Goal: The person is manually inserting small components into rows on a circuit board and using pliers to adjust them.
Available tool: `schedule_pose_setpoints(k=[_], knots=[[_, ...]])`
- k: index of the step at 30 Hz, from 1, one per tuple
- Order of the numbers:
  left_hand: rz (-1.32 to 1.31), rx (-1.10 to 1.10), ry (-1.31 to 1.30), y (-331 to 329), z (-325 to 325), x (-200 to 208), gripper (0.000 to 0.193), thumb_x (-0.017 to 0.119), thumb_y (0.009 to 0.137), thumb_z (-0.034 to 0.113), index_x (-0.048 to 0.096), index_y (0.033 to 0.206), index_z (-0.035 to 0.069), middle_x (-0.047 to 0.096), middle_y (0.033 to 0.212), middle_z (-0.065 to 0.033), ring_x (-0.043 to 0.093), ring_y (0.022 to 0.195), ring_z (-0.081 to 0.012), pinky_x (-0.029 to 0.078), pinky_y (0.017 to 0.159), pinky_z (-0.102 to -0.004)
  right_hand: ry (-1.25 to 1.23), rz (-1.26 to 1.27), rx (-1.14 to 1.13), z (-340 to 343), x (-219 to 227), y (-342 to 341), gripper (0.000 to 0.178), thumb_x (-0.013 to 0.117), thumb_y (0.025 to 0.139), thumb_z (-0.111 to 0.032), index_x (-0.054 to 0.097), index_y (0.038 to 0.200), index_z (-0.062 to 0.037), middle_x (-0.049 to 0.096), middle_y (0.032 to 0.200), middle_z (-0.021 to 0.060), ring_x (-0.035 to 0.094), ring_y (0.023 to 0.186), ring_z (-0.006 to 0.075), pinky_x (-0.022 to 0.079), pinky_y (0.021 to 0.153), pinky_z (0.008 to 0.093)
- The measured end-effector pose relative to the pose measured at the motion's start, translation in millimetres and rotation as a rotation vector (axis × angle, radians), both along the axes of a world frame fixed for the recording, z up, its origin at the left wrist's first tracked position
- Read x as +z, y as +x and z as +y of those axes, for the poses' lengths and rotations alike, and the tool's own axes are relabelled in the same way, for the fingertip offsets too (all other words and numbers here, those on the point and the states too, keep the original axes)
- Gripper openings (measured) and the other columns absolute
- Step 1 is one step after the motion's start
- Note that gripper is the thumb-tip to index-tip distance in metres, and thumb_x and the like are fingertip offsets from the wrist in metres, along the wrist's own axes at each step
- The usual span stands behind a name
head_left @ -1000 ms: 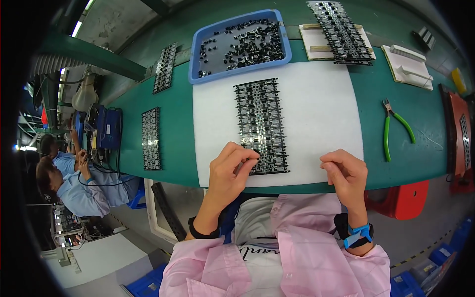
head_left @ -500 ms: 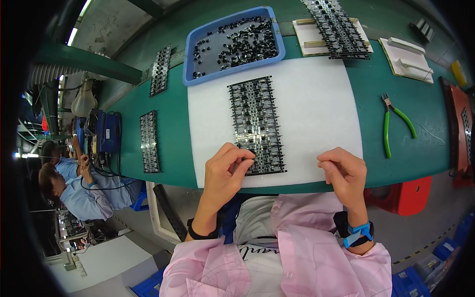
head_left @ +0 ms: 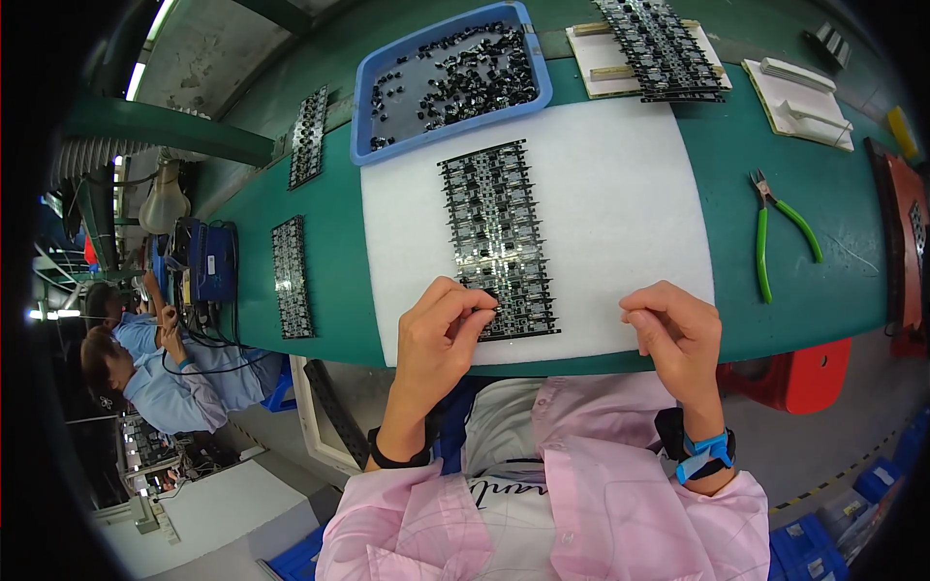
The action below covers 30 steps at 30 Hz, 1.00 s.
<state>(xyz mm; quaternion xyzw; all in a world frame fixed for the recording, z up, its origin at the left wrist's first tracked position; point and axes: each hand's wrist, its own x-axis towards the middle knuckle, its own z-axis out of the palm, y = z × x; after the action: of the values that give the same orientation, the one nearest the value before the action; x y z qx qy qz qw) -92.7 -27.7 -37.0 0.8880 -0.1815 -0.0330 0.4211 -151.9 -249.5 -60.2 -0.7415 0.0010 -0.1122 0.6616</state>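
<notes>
A black circuit board panel point(head_left: 492, 223), crowded with small silvery and dark parts, lies lengthwise on a white foam sheet point(head_left: 620, 213). Over the panel's near left edge, my left hand point(head_left: 438, 334) is closed, thumb and forefinger pinched together. Whatever those fingertips hold, if anything, is too small to make out. My right hand point(head_left: 678, 334) hovers above the sheet's near right part, apart from the panel. Its fingers are curled in against the thumb, and I cannot see whether something is between them.
Beyond the sheet stands a blue tray point(head_left: 363, 107) of small black components. More panels point(head_left: 668, 48) rest on a white board at the far right. Green-handled cutters point(head_left: 765, 247) lie to the right. Other panels point(head_left: 291, 276) are on the left; two people sit farther left.
Both hands keep nearly the same pose and place. The view has shifted a little, so the panel and tray appear slightly higher and more to the left.
</notes>
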Motion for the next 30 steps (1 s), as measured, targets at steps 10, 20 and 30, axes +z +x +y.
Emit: schedule_pose_setpoints(k=[10, 20, 30], knots=[[-0.121, -0.047, 0.011, -2, 2, -1, 0.015, 0.061, 0.071, -0.005, 0.062, 0.084, 0.002, 0.053, 0.073, -0.0045, 0.047, 0.051, -0.0099, 0.038, 0.045, -0.0223, -0.010, 0.104, -0.003, 6, 7, 0, 0.014, 0.050, 0.077, 0.008, 0.056, 0.088, 0.0038, 0.057, 0.070, 0.0048, 0.044, 0.051, 0.0042, 0.034, 0.043, 0.0169], [-0.221, 0.062, -0.274, -4, 19, -12, 0.013, 0.059, 0.073, -0.007, 0.062, 0.084, -0.001, 0.055, 0.076, -0.0061, 0.049, 0.058, -0.0095, 0.038, 0.049, -0.0189, 0.048, 0.215, 0.177, 42, 20, 21, 0.016, 0.047, 0.078, 0.008, 0.051, 0.093, 0.0036, 0.056, 0.071, 0.0045, 0.043, 0.054, 0.0033, 0.033, 0.046, 0.0168], [-0.247, 0.051, -0.425, -4, 28, -23, 0.015, 0.061, 0.071, -0.006, 0.061, 0.083, 0.001, 0.055, 0.075, -0.0066, 0.051, 0.053, -0.0125, 0.039, 0.043, -0.0226, -0.247, 0.171, 0.204, 68, 26, 31, 0.014, 0.047, 0.079, 0.010, 0.052, 0.090, 0.0034, 0.057, 0.075, 0.0054, 0.054, 0.062, 0.0082, 0.038, 0.050, 0.0195]])
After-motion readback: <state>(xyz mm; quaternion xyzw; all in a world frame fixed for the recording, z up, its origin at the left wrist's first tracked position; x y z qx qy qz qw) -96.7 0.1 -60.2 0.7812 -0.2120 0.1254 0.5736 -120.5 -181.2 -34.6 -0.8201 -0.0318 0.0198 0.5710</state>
